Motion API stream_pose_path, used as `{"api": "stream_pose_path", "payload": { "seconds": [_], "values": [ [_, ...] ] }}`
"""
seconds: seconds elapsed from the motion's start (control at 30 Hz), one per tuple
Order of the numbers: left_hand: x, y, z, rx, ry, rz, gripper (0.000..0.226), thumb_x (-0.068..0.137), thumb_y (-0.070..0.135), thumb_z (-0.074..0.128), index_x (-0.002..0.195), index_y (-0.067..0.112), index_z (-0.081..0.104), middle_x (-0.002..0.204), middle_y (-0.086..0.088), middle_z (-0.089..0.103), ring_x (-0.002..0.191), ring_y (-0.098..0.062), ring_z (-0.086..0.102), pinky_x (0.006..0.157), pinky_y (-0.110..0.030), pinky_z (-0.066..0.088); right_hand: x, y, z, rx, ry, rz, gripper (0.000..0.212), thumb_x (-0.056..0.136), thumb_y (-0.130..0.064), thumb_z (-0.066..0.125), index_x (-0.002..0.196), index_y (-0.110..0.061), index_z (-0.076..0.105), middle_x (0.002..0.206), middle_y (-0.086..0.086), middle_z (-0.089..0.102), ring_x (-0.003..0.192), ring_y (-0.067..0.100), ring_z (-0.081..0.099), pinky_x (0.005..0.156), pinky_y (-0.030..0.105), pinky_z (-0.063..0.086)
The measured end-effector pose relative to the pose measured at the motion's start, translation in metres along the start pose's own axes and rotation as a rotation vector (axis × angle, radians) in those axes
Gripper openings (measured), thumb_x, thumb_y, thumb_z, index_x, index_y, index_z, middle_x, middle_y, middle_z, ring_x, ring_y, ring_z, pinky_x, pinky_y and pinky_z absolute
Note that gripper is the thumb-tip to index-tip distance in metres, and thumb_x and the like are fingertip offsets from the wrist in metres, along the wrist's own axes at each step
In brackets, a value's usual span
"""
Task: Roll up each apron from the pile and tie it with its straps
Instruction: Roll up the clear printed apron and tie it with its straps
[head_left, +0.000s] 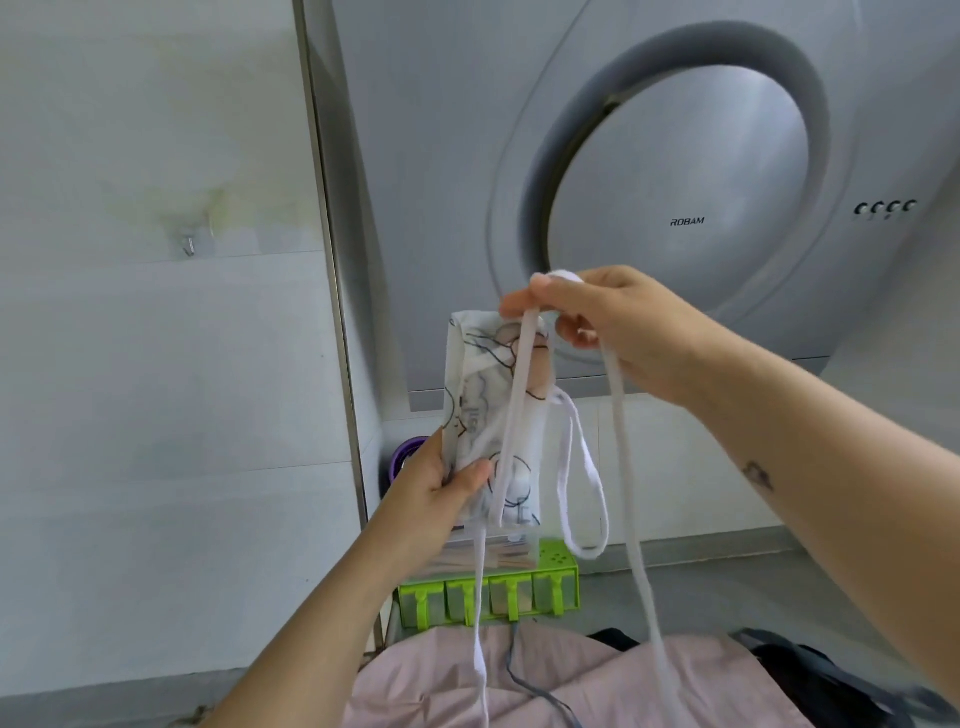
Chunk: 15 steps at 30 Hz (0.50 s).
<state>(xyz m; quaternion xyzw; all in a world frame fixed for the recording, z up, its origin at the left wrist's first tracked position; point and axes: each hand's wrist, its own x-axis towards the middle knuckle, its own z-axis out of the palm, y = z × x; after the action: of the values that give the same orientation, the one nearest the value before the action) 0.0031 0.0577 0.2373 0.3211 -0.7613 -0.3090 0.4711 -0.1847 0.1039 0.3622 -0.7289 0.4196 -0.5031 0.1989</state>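
Note:
A white apron with line-drawn prints, rolled into an upright bundle (480, 410), is held in mid-air in front of the range hood. My left hand (434, 486) grips its lower end, thumb across the front. My right hand (597, 317) is above the bundle's top and pinches a white strap (511, 395) that runs down along the roll. Another length of strap (631, 499) hangs from the right hand toward the pile. A strap loop (582, 493) dangles at the bundle's right side.
A pink apron (571, 680) and dark aprons (831, 680) lie in a pile at the bottom. Behind the bundle stands a green rack (561, 582) of clear boxes. A purple-lidded item (402, 457) sits by the metal wall trim. The silver range hood (675, 156) fills the back.

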Motion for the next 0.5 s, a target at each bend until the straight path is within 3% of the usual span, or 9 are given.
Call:
{"api": "stream_pose_path", "payload": {
  "seconds": [0.1, 0.17, 0.27, 0.3, 0.4, 0.43, 0.5],
  "values": [
    [-0.004, 0.007, 0.001, -0.086, -0.081, -0.033, 0.024, 0.096, 0.01, 0.05, 0.114, 0.025, 0.057, 0.104, 0.016, 0.071, 0.101, -0.004, 0.065, 0.088, -0.022, 0.051, 0.01, -0.007, -0.009, 0.033, 0.015, -0.004, 0.033, 0.095, -0.039, 0.049, 0.095, -0.02, 0.075, 0.086, -0.018, 0.071, 0.077, 0.011, 0.045, 0.082, 0.025, 0.037],
    [-0.007, 0.012, 0.001, -0.166, -0.142, -0.036, 0.024, 0.095, 0.009, 0.05, 0.114, 0.022, 0.058, 0.104, 0.012, 0.072, 0.101, -0.008, 0.067, 0.086, -0.022, 0.052, 0.015, -0.007, -0.014, 0.126, -0.019, 0.022, 0.037, 0.097, -0.04, 0.045, 0.099, -0.016, 0.073, 0.098, -0.011, 0.073, 0.082, 0.011, 0.053, 0.085, 0.028, 0.039],
    [-0.01, 0.018, 0.0, -0.244, -0.218, 0.009, 0.027, 0.09, 0.018, 0.056, 0.117, 0.02, 0.059, 0.114, 0.003, 0.07, 0.111, -0.016, 0.064, 0.094, -0.03, 0.051, 0.017, 0.0, -0.021, 0.397, -0.135, 0.144, 0.047, 0.096, -0.042, 0.034, 0.106, -0.011, 0.067, 0.104, 0.004, 0.072, 0.093, 0.018, 0.065, 0.09, 0.033, 0.047],
    [-0.01, 0.02, 0.0, -0.286, -0.227, 0.014, 0.028, 0.087, 0.023, 0.06, 0.115, 0.02, 0.061, 0.115, 0.0, 0.07, 0.111, -0.019, 0.064, 0.095, -0.033, 0.051, 0.018, 0.005, -0.021, 0.509, -0.155, 0.183, 0.047, 0.091, -0.041, 0.036, 0.101, -0.01, 0.069, 0.098, 0.008, 0.072, 0.089, 0.021, 0.067, 0.086, 0.034, 0.051],
    [-0.006, 0.029, -0.003, -0.415, -0.178, 0.023, 0.029, 0.078, 0.033, 0.066, 0.106, 0.024, 0.068, 0.109, -0.005, 0.071, 0.108, -0.026, 0.064, 0.095, -0.044, 0.049, 0.017, 0.034, -0.007, 0.686, -0.169, 0.211, 0.055, 0.09, -0.026, 0.03, 0.056, -0.01, 0.07, 0.063, 0.008, 0.064, 0.055, 0.017, 0.062, 0.06, 0.024, 0.049],
    [-0.003, 0.031, -0.003, -0.465, -0.149, 0.026, 0.028, 0.08, 0.028, 0.065, 0.108, 0.02, 0.067, 0.106, -0.005, 0.072, 0.104, -0.025, 0.065, 0.09, -0.042, 0.051, 0.014, 0.044, 0.006, 0.657, -0.185, 0.241, 0.059, 0.094, -0.021, 0.028, 0.058, -0.007, 0.073, 0.069, 0.013, 0.065, 0.058, 0.019, 0.065, 0.064, 0.027, 0.05],
    [0.001, 0.035, -0.005, -0.567, -0.102, 0.013, 0.031, 0.082, 0.016, 0.055, 0.112, 0.011, 0.06, 0.094, -0.002, 0.074, 0.086, -0.017, 0.07, 0.07, -0.028, 0.056, 0.007, 0.064, 0.029, 0.536, -0.239, 0.216, 0.039, 0.094, -0.018, 0.04, 0.1, 0.008, 0.069, 0.107, 0.035, 0.059, 0.094, 0.037, 0.064, 0.09, 0.048, 0.049]
  ]
}}
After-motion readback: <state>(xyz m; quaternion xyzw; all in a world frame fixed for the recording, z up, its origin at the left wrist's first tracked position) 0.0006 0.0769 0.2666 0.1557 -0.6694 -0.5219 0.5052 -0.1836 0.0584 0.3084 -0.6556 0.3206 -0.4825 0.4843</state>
